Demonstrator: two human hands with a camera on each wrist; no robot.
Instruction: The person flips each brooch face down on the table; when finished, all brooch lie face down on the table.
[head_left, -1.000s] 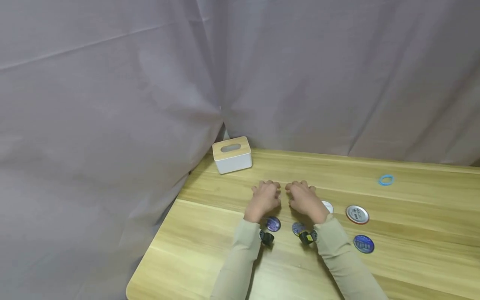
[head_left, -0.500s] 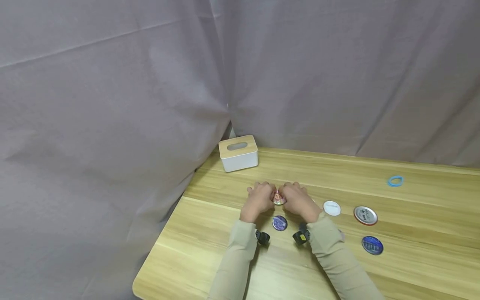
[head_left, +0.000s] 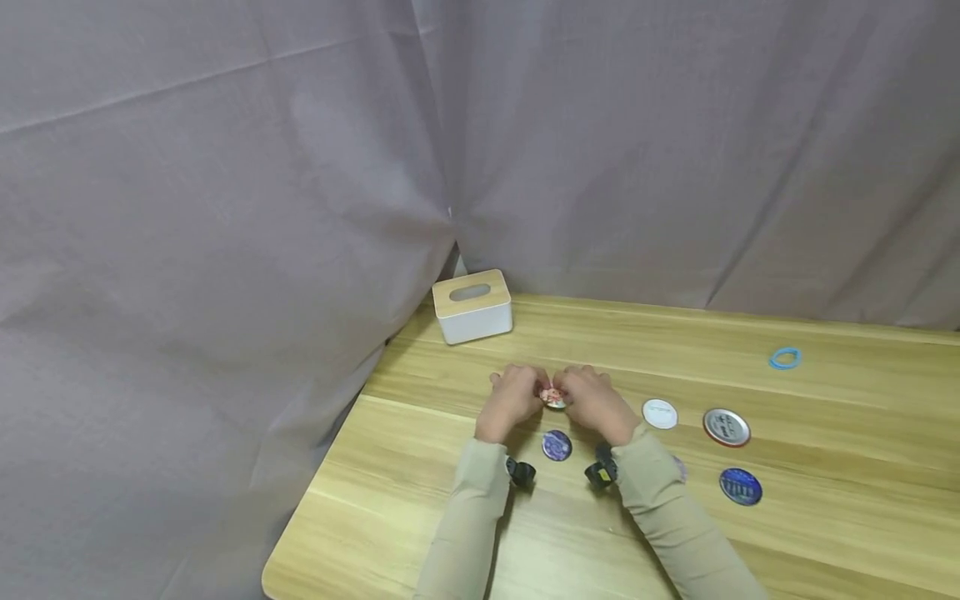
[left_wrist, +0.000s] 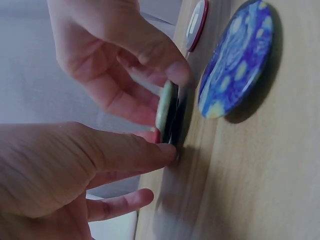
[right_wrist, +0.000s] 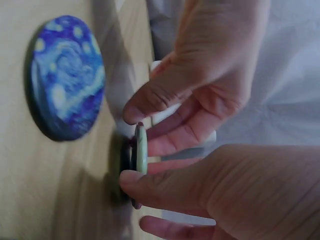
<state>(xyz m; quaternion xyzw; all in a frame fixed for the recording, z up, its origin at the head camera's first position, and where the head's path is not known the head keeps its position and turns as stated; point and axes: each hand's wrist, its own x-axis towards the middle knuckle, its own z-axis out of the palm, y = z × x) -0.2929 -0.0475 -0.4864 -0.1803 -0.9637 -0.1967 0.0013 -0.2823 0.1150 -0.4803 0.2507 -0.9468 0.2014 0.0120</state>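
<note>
A round badge (head_left: 553,397) with a pink, colourful picture lies between my two hands in the head view, close to the tabletop. My left hand (head_left: 513,402) pinches its left edge with thumb and fingers, while my right hand (head_left: 596,402) pinches the right edge. Both wrist views show the badge (left_wrist: 164,110) side-on, with a pale green rim and a dark underside; the fingers hide part of it. Nearer my body lies a blue-purple badge (head_left: 557,446) with a swirling night-sky picture, untouched by either hand.
Right of my hands lie a white disc (head_left: 660,414), a silver-backed disc with red rim (head_left: 727,427) and a dark blue badge (head_left: 741,486). My right sleeve partly covers a pale purple one (head_left: 681,468). Farther back are a blue ring (head_left: 785,358) and a tissue box (head_left: 472,307).
My hands were apart a second ago. The right hand has moved left, uncovering the white disc, and both hands now hold the pink-pictured badge. The head view has shifted slightly.
</note>
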